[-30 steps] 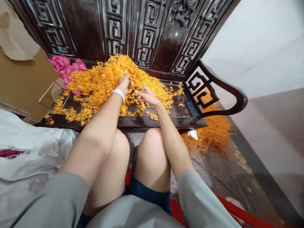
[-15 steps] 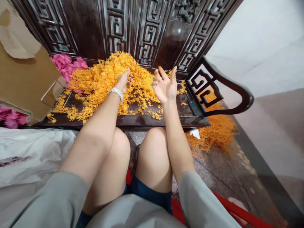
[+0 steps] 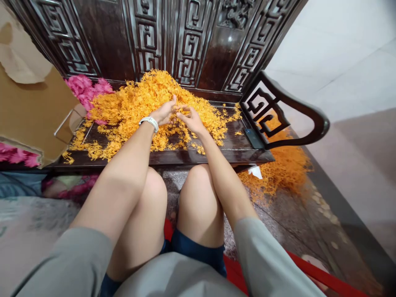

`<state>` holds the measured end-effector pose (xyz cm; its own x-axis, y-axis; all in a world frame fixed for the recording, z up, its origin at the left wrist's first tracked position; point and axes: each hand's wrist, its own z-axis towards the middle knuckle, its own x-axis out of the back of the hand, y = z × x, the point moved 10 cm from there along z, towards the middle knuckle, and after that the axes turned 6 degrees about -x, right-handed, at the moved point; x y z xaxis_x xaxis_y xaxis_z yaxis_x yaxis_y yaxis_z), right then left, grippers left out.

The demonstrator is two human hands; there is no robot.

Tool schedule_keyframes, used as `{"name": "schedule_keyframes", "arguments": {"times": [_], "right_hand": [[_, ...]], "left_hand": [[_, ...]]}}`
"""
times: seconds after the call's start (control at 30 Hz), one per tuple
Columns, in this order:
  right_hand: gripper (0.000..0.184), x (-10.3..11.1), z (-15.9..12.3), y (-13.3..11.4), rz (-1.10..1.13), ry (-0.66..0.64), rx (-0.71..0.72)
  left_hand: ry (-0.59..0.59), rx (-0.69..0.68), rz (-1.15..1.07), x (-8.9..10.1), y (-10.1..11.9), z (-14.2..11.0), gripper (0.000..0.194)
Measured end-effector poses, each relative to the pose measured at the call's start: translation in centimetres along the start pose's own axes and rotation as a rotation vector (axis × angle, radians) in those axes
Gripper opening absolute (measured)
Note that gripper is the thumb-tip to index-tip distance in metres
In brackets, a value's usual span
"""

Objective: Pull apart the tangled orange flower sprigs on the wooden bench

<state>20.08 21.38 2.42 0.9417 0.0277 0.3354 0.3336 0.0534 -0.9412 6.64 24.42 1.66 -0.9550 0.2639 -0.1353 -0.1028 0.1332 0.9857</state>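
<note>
A big heap of orange artificial flower sprigs (image 3: 136, 99) covers the seat of a dark carved wooden bench (image 3: 238, 150). My left hand (image 3: 163, 113), with a white band on its wrist, rests on the heap and pinches a small orange sprig (image 3: 177, 109). My right hand (image 3: 192, 119) meets it from the right, fingertips closed on the same sprig. Both hands touch over the middle of the seat. My bare knees are just in front of the bench.
Pink artificial flowers (image 3: 86, 87) lie at the heap's back left, beside a cardboard box (image 3: 34, 111). A dark phone (image 3: 253, 138) lies on the seat by the curved armrest (image 3: 287, 111). More orange sprigs (image 3: 278, 171) are piled on the floor to the right.
My right hand, raised open with its palm up half a second ago, has come down and closed on the sprig at my left hand. The white sheet at lower left has shifted out of view.
</note>
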Motion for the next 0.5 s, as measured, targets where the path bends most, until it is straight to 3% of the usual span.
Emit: {"name": "schedule_keyframes", "arguments": {"times": [0.1, 0.2, 0.33, 0.5], "right_hand": [[0.043, 0.0, 0.0, -0.8, 0.128, 0.001, 0.047], [0.036, -0.2, -0.3, -1.2, 0.159, -0.017, 0.017], [0.038, 1.4, -1.0, -0.4, 0.198, 0.093, -0.099], [0.03, 2.5, -1.3, 0.7, 0.443, 0.099, -0.167]], "left_hand": [[-0.097, 0.096, -0.013, -0.5, -0.7, -0.3, 0.051], [-0.062, 0.087, -0.022, 0.2, -0.5, -0.6, 0.048], [0.007, 0.015, -0.071, 1.2, 0.2, -0.7, 0.055], [0.082, -0.063, -0.207, 2.0, 1.0, 0.3, 0.058]]}}
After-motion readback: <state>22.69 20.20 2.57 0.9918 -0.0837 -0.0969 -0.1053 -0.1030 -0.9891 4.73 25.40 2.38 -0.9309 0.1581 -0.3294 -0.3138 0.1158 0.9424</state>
